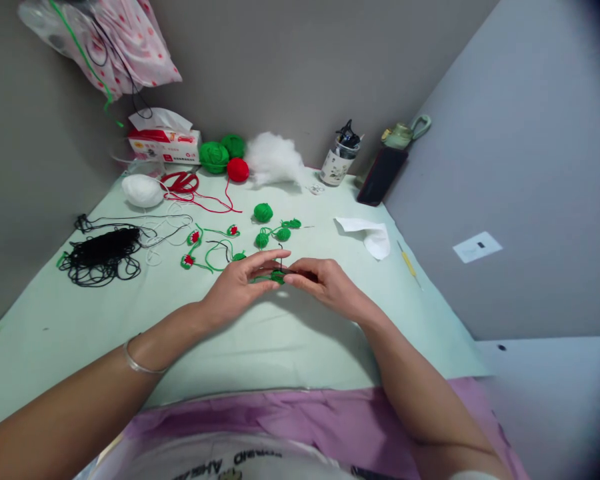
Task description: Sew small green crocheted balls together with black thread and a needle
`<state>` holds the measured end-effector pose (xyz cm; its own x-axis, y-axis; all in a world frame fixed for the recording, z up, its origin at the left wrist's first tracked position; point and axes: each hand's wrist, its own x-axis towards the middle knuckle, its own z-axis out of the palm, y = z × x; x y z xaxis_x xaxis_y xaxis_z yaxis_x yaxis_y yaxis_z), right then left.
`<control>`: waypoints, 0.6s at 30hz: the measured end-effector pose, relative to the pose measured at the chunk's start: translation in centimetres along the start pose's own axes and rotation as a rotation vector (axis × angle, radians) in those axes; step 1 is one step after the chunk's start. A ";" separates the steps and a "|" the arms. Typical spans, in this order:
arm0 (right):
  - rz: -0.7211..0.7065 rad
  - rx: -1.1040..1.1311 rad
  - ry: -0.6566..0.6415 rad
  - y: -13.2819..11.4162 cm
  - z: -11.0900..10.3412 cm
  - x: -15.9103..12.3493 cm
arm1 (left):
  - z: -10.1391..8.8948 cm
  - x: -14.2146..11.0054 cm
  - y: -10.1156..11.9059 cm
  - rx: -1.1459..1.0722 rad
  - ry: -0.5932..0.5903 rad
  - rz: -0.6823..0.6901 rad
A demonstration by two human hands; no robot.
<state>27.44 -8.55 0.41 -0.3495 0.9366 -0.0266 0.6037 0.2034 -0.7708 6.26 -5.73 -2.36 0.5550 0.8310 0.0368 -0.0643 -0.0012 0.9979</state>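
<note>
Between the fingertips of both hands is a small green crochet piece, with a black yarn end standing up from it. My left hand pinches it from the left, thumb below and fingers above. From the right, my right hand closes its thumb and fingers at the piece's edge; whether a needle is also in them I cannot make out. Just beyond lie small green balls, a flat green piece and green pieces with red and white centres.
Black yarn and white yarn lie at left, near red-handled scissors. Behind are a tissue box, green yarn, red yarn and stuffing. At right are a phone, tissue and yellow-handled crochet hook.
</note>
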 end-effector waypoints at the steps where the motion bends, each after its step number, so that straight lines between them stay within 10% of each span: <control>1: 0.002 -0.003 -0.001 0.0 0.0 0.0 | 0.0 0.0 0.0 0.000 0.000 -0.004; 18: 0.084 0.103 0.152 1.2 -2.4 0.1 | 0.2 0.0 0.6 0.007 0.008 -0.036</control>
<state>29.84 -7.53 1.03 -0.1844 0.9828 -0.0029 0.5465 0.1001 -0.8314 6.35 -5.86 -1.72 0.5502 0.8350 0.0007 -0.0387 0.0247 0.9989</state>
